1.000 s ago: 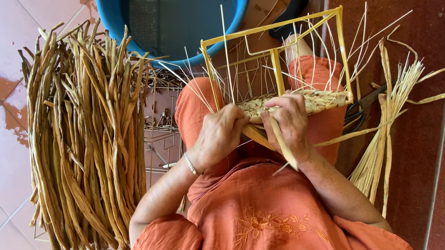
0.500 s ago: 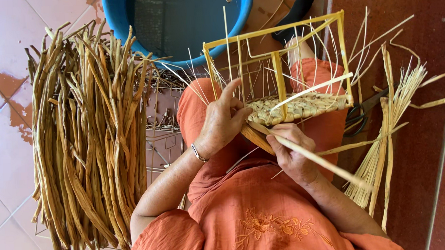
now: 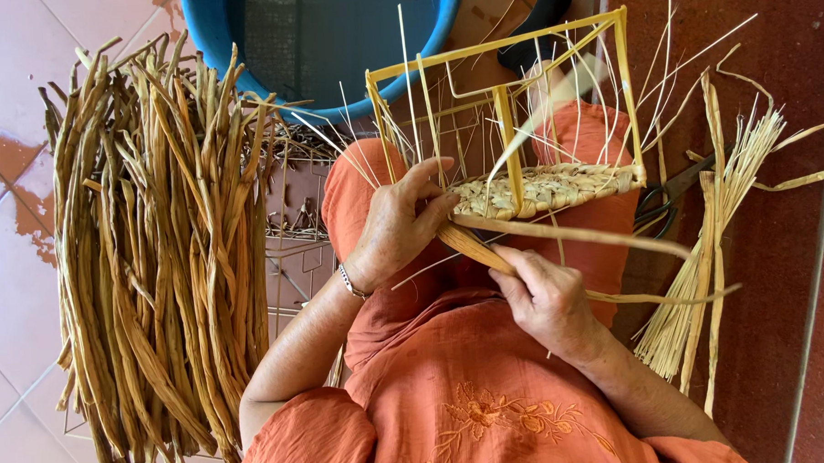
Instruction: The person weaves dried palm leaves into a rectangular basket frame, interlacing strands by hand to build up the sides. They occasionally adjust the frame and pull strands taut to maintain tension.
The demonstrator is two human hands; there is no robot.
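A yellow wire frame (image 3: 508, 119) rests on my lap, with a woven band of dried straw (image 3: 547, 188) along its lower edge and thin stalks sticking up from it. My left hand (image 3: 398, 227) presses against the left end of the woven band, fingers curled on it. My right hand (image 3: 547, 295) is below the frame, pinching a flat straw strand (image 3: 567, 231) that runs up to the weave and trails off to the right.
A thick bundle of dried brown reeds (image 3: 157, 259) lies on the tiled floor at left. A blue tub (image 3: 332, 43) stands at the top. Loose pale straw (image 3: 706, 276) and black scissors (image 3: 667, 200) lie at right. A wire rack (image 3: 293, 236) sits beside my knee.
My right hand has come down and away from the weave, drawing the strand out below the frame. My left hand has shifted onto the left end of the woven band.
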